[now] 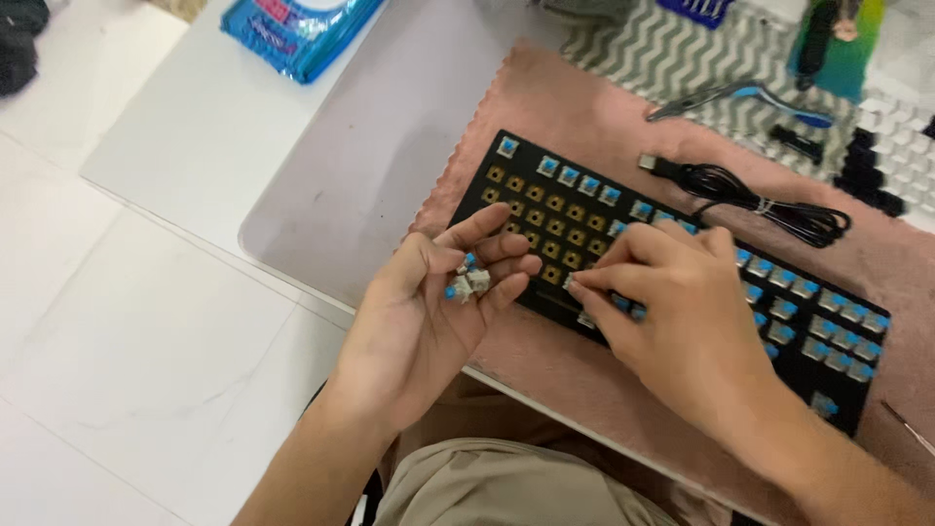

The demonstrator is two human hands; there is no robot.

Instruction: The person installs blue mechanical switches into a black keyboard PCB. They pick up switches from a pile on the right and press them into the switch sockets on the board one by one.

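Observation:
A black keyboard (545, 209) without keycaps lies tilted on a pink cloth (584, 107). Its left part has bare brass-coloured sockets; the rest carries blue switches (838, 336). My left hand (429, 312) is cupped palm-up at the keyboard's near left edge, holding a few loose blue-and-grey switches (467, 282). My right hand (672, 312) rests over the middle of the keyboard, its fingertips pinched at a switch near the front edge; what is between them is too small to tell.
A coiled black cable (750, 200) lies on the cloth behind the keyboard. Pliers with blue handles (750, 95) rest on a zigzag mat, with white and black keycaps (891, 146) at the right. A blue packet (297, 29) sits on the white table.

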